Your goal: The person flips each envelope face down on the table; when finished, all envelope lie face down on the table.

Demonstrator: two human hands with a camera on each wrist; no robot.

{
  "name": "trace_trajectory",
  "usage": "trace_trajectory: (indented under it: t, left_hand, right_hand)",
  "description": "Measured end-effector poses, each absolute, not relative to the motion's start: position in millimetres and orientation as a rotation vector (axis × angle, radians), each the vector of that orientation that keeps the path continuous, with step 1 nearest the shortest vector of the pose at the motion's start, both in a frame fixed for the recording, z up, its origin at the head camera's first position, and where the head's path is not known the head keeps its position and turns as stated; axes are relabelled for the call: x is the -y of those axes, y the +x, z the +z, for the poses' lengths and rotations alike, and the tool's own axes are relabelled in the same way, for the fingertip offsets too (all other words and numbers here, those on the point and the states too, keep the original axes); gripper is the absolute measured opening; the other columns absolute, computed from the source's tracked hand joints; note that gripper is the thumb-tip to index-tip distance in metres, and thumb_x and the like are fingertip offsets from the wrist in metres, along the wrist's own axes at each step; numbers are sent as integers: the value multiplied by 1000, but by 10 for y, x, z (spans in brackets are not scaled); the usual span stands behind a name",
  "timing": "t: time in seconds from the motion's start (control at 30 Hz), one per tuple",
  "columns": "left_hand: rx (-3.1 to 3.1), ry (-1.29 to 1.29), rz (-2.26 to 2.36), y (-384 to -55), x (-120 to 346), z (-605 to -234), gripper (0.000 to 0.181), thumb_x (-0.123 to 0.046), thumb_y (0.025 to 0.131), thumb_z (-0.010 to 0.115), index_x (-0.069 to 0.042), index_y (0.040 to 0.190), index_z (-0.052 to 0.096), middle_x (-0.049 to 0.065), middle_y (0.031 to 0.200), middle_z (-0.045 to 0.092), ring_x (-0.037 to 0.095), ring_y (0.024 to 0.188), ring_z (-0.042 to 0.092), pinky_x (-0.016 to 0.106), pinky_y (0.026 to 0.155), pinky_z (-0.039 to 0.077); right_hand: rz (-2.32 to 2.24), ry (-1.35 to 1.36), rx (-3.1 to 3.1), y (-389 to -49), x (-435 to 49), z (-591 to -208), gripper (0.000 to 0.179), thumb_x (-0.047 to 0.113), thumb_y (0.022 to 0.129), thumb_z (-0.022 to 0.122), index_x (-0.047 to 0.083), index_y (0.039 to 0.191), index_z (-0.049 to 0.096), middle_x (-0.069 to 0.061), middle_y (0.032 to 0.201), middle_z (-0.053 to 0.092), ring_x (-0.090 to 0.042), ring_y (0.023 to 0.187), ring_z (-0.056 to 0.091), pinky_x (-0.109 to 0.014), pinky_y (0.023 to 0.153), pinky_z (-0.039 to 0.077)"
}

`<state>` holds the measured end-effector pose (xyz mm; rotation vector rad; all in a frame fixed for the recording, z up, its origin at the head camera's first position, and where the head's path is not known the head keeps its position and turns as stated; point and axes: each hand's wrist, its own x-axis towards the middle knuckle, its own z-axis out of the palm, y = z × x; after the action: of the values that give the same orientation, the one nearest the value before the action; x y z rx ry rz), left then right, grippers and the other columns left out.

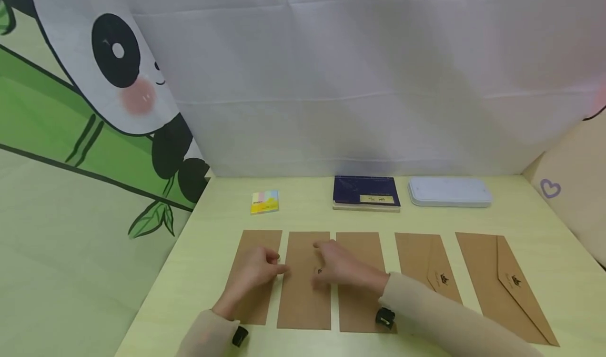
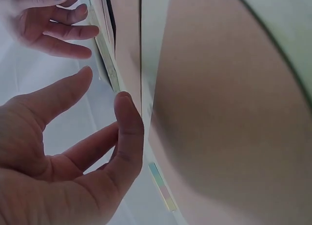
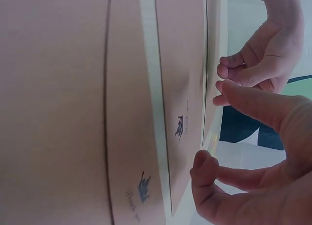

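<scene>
Several brown paper envelopes lie side by side on the table. My left hand [image 1: 255, 273] is over the leftmost envelope [image 1: 253, 312], its fingertips near the gap beside the second envelope [image 1: 303, 304]. Above the second and third envelopes [image 1: 362, 241] reaches my right hand [image 1: 343, 267], thumb and fingers apart. Both wrist views show the fingers loosely bent with nothing between them; whether any fingertip touches paper I cannot tell. Farther right lie the fourth envelope [image 1: 412, 252] and the fifth envelope [image 1: 483, 273], each with a pointed flap and a small black crown print.
Behind the row, a pad of coloured sticky notes [image 1: 264, 202] lies at left, a dark blue notebook [image 1: 364, 189] at centre and a pale flat case [image 1: 450, 191] at right. A white cloth [image 1: 331, 83] hangs along the table's back edge.
</scene>
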<state>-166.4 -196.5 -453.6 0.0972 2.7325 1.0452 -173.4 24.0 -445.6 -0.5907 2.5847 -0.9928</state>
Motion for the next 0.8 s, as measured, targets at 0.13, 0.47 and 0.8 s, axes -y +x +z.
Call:
trace_trajectory:
  t: [0.13, 0.47, 0.8]
  left_hand:
    - [-2752, 100, 1024, -1649, 1927, -4564, 44, -18, 77, 79, -12, 53, 42, -5, 50, 30, 9, 46, 30, 25, 45, 20]
    - [-2731, 43, 1040, -1607, 1848, -4587, 33, -18, 76, 81, -7, 58, 56, -5, 52, 40, 9, 49, 41, 23, 46, 32]
    - [-2714, 64, 1035, -1571, 1832, -4569, 40, -17, 77, 80, -12, 54, 47, -5, 48, 43, 9, 46, 41, 23, 45, 29]
  right_hand:
    - [-946, -568, -2606, -1711, -321, -4473, 87, 17, 63, 88, -4, 134, 45, -17, 117, 53, -25, 93, 49, -40, 81, 45]
    - [-830, -592, -2674, -1627, -404, -4477, 93, 15, 57, 91, -5, 135, 43, -18, 114, 49, -25, 92, 47, -40, 81, 45]
    - [-719, -650, -2733, -1600, -422, -4511, 67, 12, 55, 92, -3, 107, 54, -8, 91, 45, -24, 84, 42, -35, 70, 42]
